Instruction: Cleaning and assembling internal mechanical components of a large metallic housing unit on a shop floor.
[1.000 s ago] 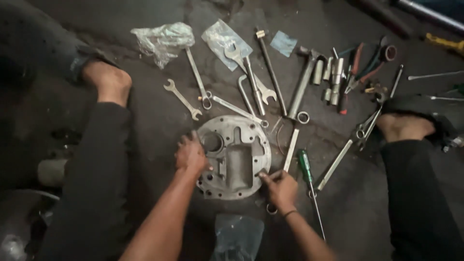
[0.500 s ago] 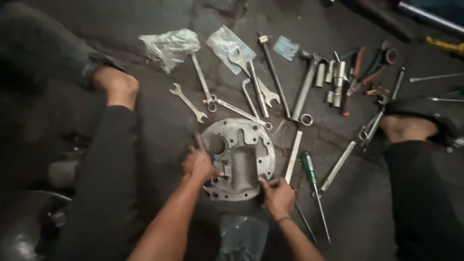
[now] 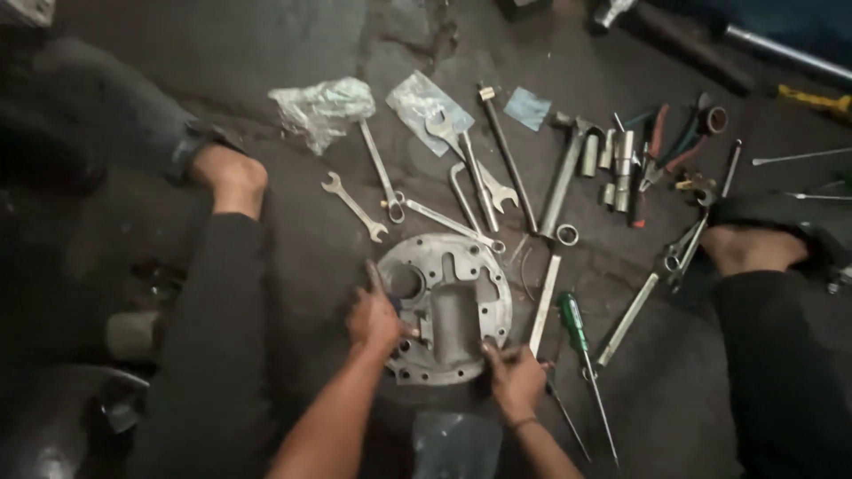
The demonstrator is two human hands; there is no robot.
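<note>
A round grey metal plate [image 3: 461, 275] with bolt holes around its rim and a raised centre block lies flat on the dark floor between my legs. My left hand [image 3: 377, 315] rests on the plate's left edge, fingers spread over the rim beside a large round hole. My right hand [image 3: 515, 377] grips the plate's lower right edge; a thin metal piece may be pinched in it, but I cannot tell. Just right of that hand lies a green-handled screwdriver [image 3: 577, 333].
Several wrenches [image 3: 355, 206] lie behind the plate, with a hammer [image 3: 564, 173], sockets [image 3: 621, 160], pliers [image 3: 661, 146] and a flat file [image 3: 544, 306]. Crumpled plastic bags [image 3: 324, 106] sit at the back. A person's bare feet [image 3: 232, 177] and my legs flank the plate.
The view has shifted, so plate and tools sit lower and further right. My left hand slid down the plate's left edge; my right hand stays at the lower right rim.
</note>
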